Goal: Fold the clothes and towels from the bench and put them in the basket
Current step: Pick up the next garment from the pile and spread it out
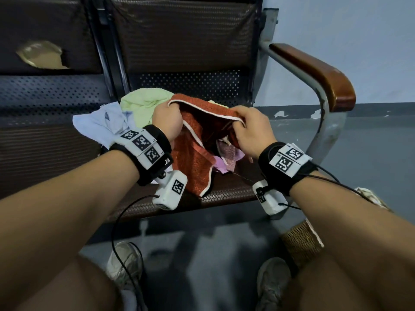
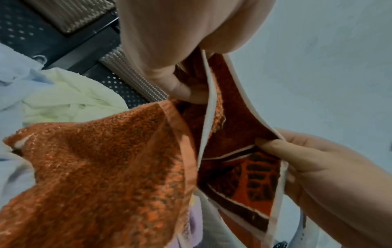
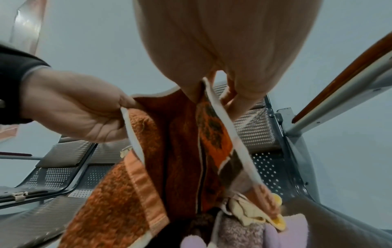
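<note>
An orange-red towel (image 1: pixel 197 140) with a white hem hangs above the bench seat (image 1: pixel 224 189), held up by both hands. My left hand (image 1: pixel 167 118) pinches its upper left edge and my right hand (image 1: pixel 249 129) pinches the upper right edge. In the left wrist view the left hand (image 2: pixel 182 80) grips the towel (image 2: pixel 106 167) near its hem, with the right hand (image 2: pixel 301 161) opposite. The right wrist view shows the right hand (image 3: pixel 222 94) on the towel (image 3: pixel 180 151). A pale green towel (image 1: pixel 143 102), a light blue garment (image 1: pixel 101 124) and pink-purple cloths (image 1: pixel 226 156) lie on the seat.
A brown wooden armrest (image 1: pixel 314 70) on a grey metal frame stands at the right. A woven basket (image 1: pixel 301 243) sits on the grey floor at lower right, partly behind my right forearm. My shoes (image 1: pixel 125 261) are below the bench's front edge.
</note>
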`<control>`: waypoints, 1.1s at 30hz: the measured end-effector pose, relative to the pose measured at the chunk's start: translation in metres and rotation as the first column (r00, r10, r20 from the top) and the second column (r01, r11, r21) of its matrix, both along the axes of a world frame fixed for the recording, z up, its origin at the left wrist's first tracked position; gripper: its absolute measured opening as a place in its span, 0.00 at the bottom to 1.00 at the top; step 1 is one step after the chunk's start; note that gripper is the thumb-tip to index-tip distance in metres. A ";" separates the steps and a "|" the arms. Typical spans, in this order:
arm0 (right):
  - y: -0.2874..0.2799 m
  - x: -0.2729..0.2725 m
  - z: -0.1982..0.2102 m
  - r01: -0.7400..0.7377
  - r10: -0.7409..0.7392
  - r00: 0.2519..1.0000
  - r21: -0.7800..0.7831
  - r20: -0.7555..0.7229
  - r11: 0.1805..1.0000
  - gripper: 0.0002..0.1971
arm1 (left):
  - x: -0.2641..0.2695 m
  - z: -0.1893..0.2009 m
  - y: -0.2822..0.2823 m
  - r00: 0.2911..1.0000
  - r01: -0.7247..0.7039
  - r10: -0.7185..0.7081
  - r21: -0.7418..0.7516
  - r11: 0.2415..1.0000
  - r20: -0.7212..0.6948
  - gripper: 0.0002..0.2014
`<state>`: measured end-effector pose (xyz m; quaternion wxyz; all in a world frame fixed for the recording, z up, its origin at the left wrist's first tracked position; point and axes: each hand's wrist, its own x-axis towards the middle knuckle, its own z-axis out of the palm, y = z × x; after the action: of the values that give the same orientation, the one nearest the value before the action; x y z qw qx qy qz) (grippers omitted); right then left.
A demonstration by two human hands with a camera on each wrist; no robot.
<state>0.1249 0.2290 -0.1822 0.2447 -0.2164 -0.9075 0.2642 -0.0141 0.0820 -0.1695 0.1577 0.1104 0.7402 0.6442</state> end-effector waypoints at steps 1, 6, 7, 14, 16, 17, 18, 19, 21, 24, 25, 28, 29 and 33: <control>-0.002 0.002 0.001 -0.035 0.034 0.999 -0.022 -0.037 0.999 0.21 | -0.001 0.001 0.000 0.999 -0.007 0.006 0.030 1.000 0.035 0.12; -0.020 0.011 0.005 -0.239 0.240 0.970 0.039 -0.039 0.970 0.18 | 0.006 0.007 0.003 0.981 0.025 -0.065 0.217 0.976 0.181 0.13; -0.023 0.011 0.007 -0.262 0.263 0.965 0.075 -0.003 0.962 0.15 | 0.008 0.008 0.003 0.978 0.035 -0.079 0.222 0.974 0.191 0.14; -0.043 -0.001 -0.008 -0.183 0.207 0.940 -0.108 0.270 0.977 0.23 | 0.026 0.016 0.007 0.938 0.157 -0.250 0.349 0.924 0.240 0.11; -0.044 -0.005 -0.015 -0.136 0.176 0.939 -0.149 0.297 0.979 0.25 | 0.028 0.018 0.008 0.929 0.175 -0.281 0.381 0.908 0.241 0.10; -0.043 -0.007 -0.017 -0.099 0.154 0.937 -0.184 0.312 0.978 0.23 | 0.027 0.019 0.008 0.935 0.169 -0.270 0.381 0.909 0.230 0.10; -0.040 -0.008 -0.017 -0.064 0.139 0.927 -0.219 0.349 0.974 0.20 | 0.026 0.020 0.009 0.949 0.151 -0.238 0.368 0.918 0.205 0.09; -0.038 -0.012 -0.016 -0.034 0.138 0.918 -0.274 0.371 0.961 0.18 | 0.023 0.020 0.010 0.967 0.124 -0.190 0.339 0.933 0.167 0.08; -0.031 -0.016 -0.014 0.007 0.128 0.925 -0.352 0.357 0.936 0.17 | 0.014 0.018 0.009 0.990 0.063 -0.094 0.267 0.962 0.106 0.09; -0.013 -0.014 -0.011 0.076 0.045 0.953 -0.382 0.298 0.921 0.13 | 0.002 0.014 0.006 0.993 -0.002 -0.024 0.217 0.976 0.118 0.11; -0.005 -0.012 -0.013 0.091 0.013 0.941 -0.293 0.337 0.952 0.11 | -0.001 0.014 0.005 0.992 -0.009 -0.018 0.217 0.976 0.122 0.10; 0.006 -0.004 -0.015 0.067 -0.078 0.868 0.041 0.490 0.997 0.04 | -0.004 0.015 0.002 0.994 -0.002 -0.019 0.198 0.980 0.108 0.07; 0.007 -0.003 -0.017 0.051 -0.098 0.840 0.102 0.534 0.993 0.05 | -0.006 0.017 0.001 0.994 -0.011 -0.010 0.193 0.981 0.105 0.07; 0.010 0.002 -0.020 0.066 -0.140 0.777 0.142 0.614 0.988 0.10 | -0.029 0.021 -0.009 0.985 -0.123 0.090 0.228 0.966 0.149 0.11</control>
<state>0.1266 0.2395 -0.2020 -0.0421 -0.3267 -0.9374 0.1130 -0.0427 0.0734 -0.1488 0.1590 0.0436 0.6506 0.7413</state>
